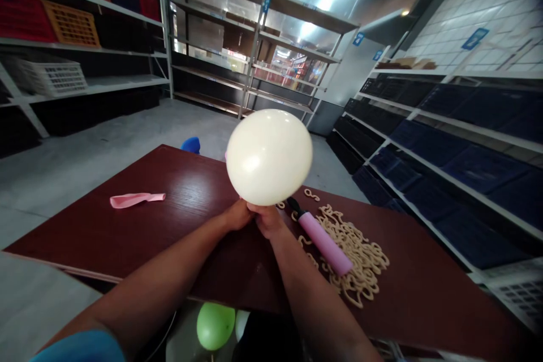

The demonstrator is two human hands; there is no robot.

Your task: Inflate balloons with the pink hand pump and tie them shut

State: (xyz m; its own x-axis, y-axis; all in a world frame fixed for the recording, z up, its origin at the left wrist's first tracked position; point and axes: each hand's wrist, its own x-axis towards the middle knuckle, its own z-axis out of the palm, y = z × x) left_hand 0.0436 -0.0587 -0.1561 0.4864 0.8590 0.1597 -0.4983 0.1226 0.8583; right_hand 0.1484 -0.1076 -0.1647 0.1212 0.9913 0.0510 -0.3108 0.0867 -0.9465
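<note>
An inflated cream-white balloon [269,157] stands up over the far part of the table, hiding what lies behind it. Both hands meet at its underside. My left hand [240,215] is closed at the balloon's neck, and my right hand [268,219] is closed right beside it; the neck itself is hidden by the fingers. Close to my right hand lies a pink hand pump [326,243] with a black nozzle, resting on a heap of beige curled pieces [360,260]. A flat pink balloon [136,199] lies on the left of the table.
The dark red table [178,237] spans the view. Below its near edge show a green balloon [215,325] and part of a pale one. A blue object [190,145] is past the far edge. Shelves with crates [70,22] line the left; dark bins [475,169] fill the right racks.
</note>
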